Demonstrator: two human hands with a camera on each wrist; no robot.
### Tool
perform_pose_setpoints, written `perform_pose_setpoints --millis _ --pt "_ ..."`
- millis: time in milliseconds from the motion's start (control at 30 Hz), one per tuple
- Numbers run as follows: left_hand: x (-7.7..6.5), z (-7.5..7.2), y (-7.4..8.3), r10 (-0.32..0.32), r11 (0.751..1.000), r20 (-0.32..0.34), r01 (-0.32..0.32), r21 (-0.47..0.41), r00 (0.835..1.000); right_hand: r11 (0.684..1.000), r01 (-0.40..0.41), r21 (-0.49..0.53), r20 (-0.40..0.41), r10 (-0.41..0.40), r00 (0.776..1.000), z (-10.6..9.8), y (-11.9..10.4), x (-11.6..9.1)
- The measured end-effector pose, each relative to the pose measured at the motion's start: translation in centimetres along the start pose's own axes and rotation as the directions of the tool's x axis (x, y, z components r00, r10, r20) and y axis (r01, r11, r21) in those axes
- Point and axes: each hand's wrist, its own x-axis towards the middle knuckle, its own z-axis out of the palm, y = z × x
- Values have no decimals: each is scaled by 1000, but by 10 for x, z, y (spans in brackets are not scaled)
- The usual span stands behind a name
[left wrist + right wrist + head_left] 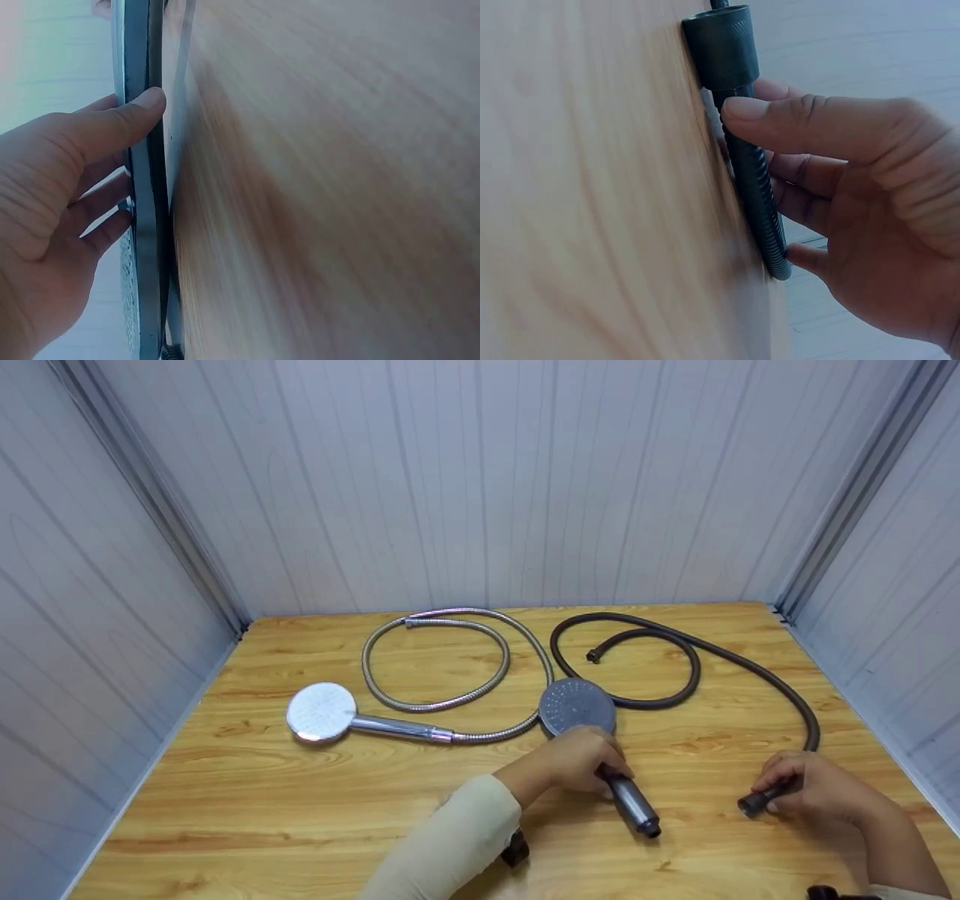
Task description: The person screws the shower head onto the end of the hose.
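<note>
My left hand [581, 757] grips the handle of a dark grey shower head [577, 706] near its round face. The spray face is turned up, and the threaded handle end [649, 829] points toward the front right. In the left wrist view, the thumb [142, 112] and fingers hold the dark handle from either side, close to the wood. My right hand [814, 787] pinches a black shower hose [795, 690] just behind its end nut [721, 49]. The nut's open mouth faces left, apart from the handle end. The hose's other end [594, 655] lies inside its loop.
A chrome shower head [321, 711] lies at left, joined to a silver hose [431, 707] coiled behind it. The silver hose passes beside the dark head. White panel walls [480, 487] enclose the wooden table [247, 810] at the back and sides.
</note>
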Motion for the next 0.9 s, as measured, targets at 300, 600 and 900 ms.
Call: perform_pose_setpoints --millis 300,600,900 --pt "1 2 4 22 999 -21 -21 44 1000 998 -38 -45 10 38 999 4 -7 3" --pt "1 0 5 4 999 -9 -3 39 1000 993 -70 -92 32 73 997 8 -15 10" --pt "-1 -1 6 -59 996 11 58 68 998 968 -183 -174 10 187 982 15 -28 20"
